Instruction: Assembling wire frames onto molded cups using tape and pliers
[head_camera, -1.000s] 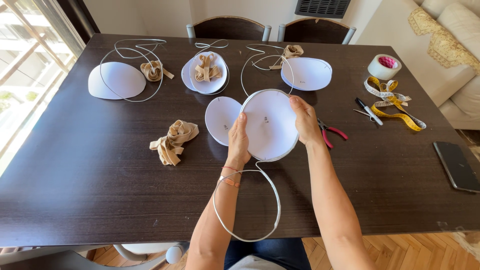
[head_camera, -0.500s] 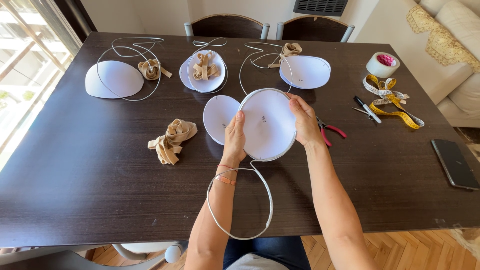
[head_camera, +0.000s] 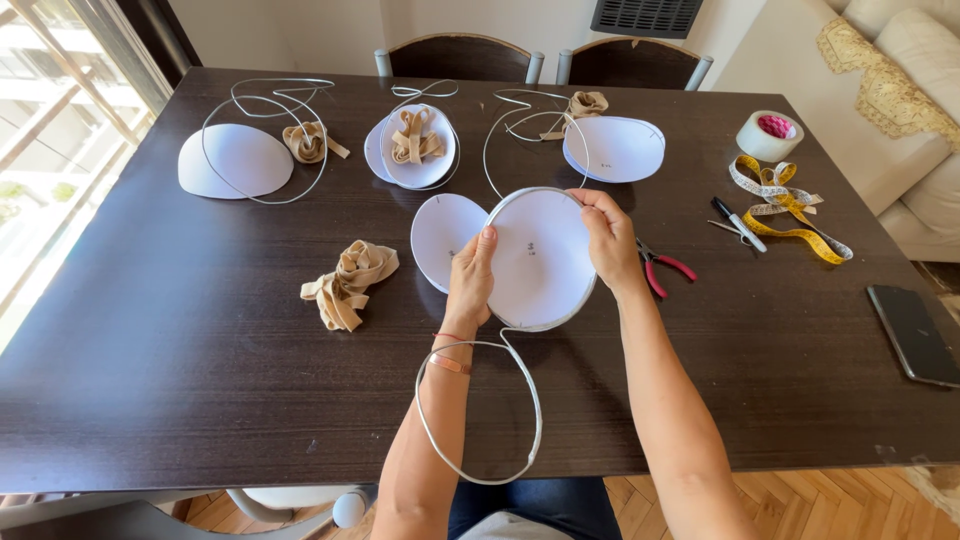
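Observation:
My left hand (head_camera: 470, 282) and my right hand (head_camera: 610, 240) hold a white domed foam cup (head_camera: 540, 262) between them, upright above the dark wooden table (head_camera: 180, 360). A pale wire (head_camera: 480, 420) runs around the cup's rim and hangs down in a large loop toward the table's near edge. My left fingers press the cup's left edge; my right fingers pinch the wire at the upper right rim. A second white cup (head_camera: 445, 235) lies on the table just behind the held one.
A bundle of beige elastic strip (head_camera: 347, 283) lies left of my hands. Further back lie white cups (head_camera: 235, 160) (head_camera: 412, 150) (head_camera: 615, 148) with wires and beige strips. Red-handled pliers (head_camera: 665, 265), a pen, yellow measuring tape (head_camera: 790, 210), a tape roll (head_camera: 768, 135) and a dark phone (head_camera: 910, 333) lie to the right.
The hands and the cup keep almost the same place. The hanging wire loop has shifted slightly, and the view has moved a little.

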